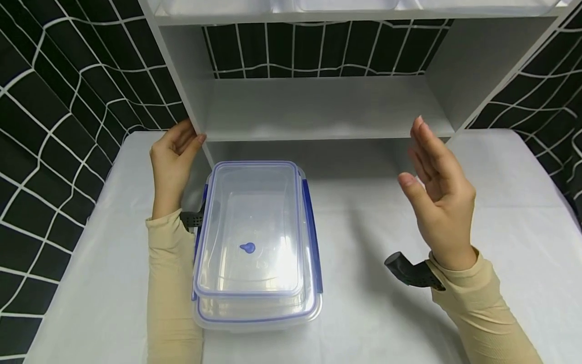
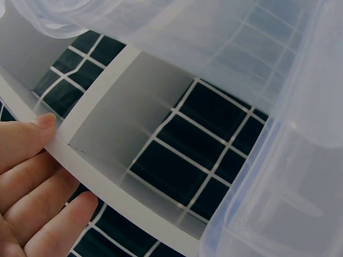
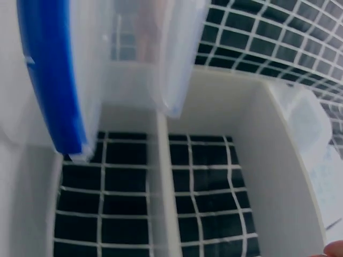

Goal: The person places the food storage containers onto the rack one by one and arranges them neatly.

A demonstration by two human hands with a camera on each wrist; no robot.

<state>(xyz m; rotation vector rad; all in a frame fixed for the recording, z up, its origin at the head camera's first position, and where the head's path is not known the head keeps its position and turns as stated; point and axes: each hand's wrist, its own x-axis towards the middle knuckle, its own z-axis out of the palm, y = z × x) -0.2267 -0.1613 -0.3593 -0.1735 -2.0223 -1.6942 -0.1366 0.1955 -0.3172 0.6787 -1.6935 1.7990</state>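
Note:
My left hand (image 1: 172,164) grips the front edge of the white shelf unit (image 1: 188,76) at its left upright panel, thumb at the front and fingers round the outer side. In the left wrist view, the thumb lies by the joint of the panel and a shelf board (image 2: 102,96). My right hand (image 1: 443,189) is raised over the table on the right, fingers straight and holding nothing. Between the forearms, a smaller clear lidded food container (image 1: 254,212) sits on a larger one (image 1: 259,313). Blue clips (image 1: 312,232) line their sides, and the top lid has a small blue plug (image 1: 247,247).
White plastic trays (image 1: 345,4) stand on the upper shelf. Below it is a middle shelf board (image 1: 318,106), with open space beneath down to the white table (image 1: 354,313). Dark cloth with a white grid (image 1: 41,202) hangs behind and on both sides.

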